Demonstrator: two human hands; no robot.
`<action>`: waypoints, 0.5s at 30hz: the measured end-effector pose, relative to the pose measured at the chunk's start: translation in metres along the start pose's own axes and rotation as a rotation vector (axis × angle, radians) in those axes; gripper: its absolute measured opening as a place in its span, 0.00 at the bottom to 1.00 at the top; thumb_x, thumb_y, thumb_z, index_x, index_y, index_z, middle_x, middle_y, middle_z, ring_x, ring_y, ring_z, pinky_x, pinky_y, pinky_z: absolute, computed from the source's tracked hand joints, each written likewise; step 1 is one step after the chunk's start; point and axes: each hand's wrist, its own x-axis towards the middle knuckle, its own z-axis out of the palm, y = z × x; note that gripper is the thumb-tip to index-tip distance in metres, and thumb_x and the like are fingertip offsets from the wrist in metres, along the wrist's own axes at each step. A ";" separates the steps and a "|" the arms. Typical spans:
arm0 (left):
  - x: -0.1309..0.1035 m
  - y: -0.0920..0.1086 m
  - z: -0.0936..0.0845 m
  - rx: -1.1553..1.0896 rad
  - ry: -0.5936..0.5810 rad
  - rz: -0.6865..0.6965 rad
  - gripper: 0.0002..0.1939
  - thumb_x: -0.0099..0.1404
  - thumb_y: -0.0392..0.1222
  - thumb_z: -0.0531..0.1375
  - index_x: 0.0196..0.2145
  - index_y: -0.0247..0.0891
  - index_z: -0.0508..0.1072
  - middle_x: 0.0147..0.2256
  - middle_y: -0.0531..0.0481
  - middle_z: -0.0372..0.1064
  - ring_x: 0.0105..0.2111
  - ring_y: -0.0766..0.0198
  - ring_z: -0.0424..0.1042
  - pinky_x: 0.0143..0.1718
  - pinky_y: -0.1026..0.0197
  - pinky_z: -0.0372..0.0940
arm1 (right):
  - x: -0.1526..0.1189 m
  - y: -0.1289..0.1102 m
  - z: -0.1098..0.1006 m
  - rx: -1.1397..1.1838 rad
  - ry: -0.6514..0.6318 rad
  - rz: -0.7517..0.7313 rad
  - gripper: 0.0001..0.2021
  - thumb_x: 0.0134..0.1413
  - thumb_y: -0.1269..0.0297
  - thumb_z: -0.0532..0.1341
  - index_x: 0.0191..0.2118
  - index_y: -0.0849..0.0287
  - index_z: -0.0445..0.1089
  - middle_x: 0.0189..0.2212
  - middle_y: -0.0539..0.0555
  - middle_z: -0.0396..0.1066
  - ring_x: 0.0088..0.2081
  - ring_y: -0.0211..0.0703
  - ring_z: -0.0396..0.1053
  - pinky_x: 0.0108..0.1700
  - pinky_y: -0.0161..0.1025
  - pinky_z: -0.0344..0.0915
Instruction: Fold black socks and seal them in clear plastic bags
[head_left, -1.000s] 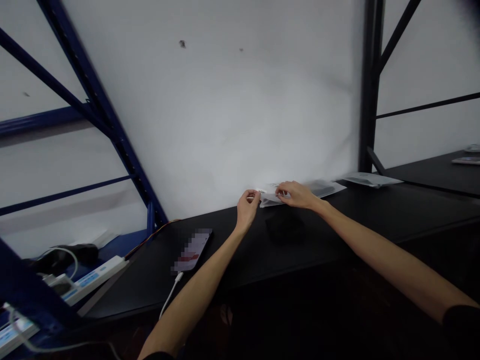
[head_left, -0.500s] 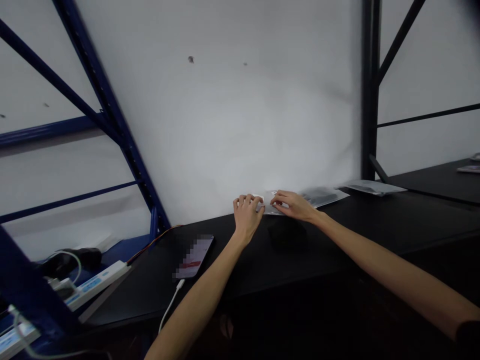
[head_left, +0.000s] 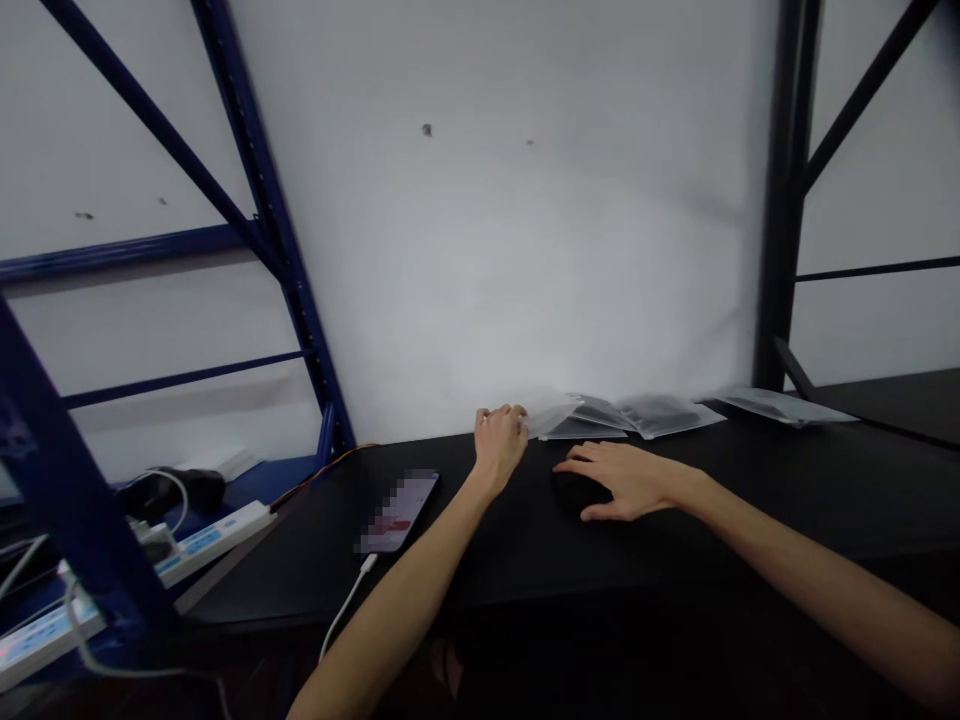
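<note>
My left hand (head_left: 501, 445) is closed on the left edge of a clear zip bag (head_left: 551, 412) that stands lifted at the back of the black tabletop, against the wall. Nearer to me, my right hand (head_left: 619, 480) reaches over a dark black object (head_left: 576, 490), its fingers along the far side and its thumb on the near side. Black on black, that object's kind is hard to make out. Behind my right hand lie more clear bags, among them one frosted zip bag (head_left: 667, 415).
Left of my left arm lies a phone (head_left: 397, 512) with a white cable (head_left: 349, 605). A power strip (head_left: 214, 540) rests beside the blue rack post (head_left: 300, 300). Another flat bag (head_left: 784, 405) lies by the black post (head_left: 784, 200) on the right.
My right hand has left the bag beside my left hand and moved nearer and to the right, onto the black object. The bag's mouth now stands higher and wider. The view has shifted slightly.
</note>
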 end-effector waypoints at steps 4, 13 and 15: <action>-0.001 0.002 0.001 -0.001 -0.039 0.005 0.13 0.70 0.35 0.55 0.47 0.43 0.77 0.41 0.49 0.78 0.42 0.58 0.75 0.53 0.53 0.53 | 0.003 0.011 0.006 -0.074 -0.067 0.028 0.37 0.49 0.66 0.67 0.66 0.56 0.64 0.59 0.64 0.68 0.56 0.62 0.69 0.58 0.56 0.64; -0.004 0.006 0.006 0.120 -0.081 0.010 0.19 0.76 0.41 0.49 0.36 0.36 0.79 0.37 0.42 0.79 0.37 0.56 0.76 0.51 0.50 0.54 | 0.007 0.011 0.001 0.185 -0.037 -0.080 0.33 0.52 0.77 0.60 0.63 0.43 0.68 0.66 0.51 0.62 0.70 0.54 0.52 0.71 0.60 0.39; -0.004 0.007 0.007 0.119 -0.102 0.011 0.20 0.75 0.41 0.49 0.36 0.36 0.80 0.37 0.42 0.79 0.37 0.56 0.77 0.50 0.50 0.54 | 0.002 0.021 -0.005 0.262 -0.056 0.029 0.37 0.54 0.65 0.67 0.68 0.39 0.60 0.73 0.52 0.48 0.73 0.61 0.41 0.71 0.65 0.38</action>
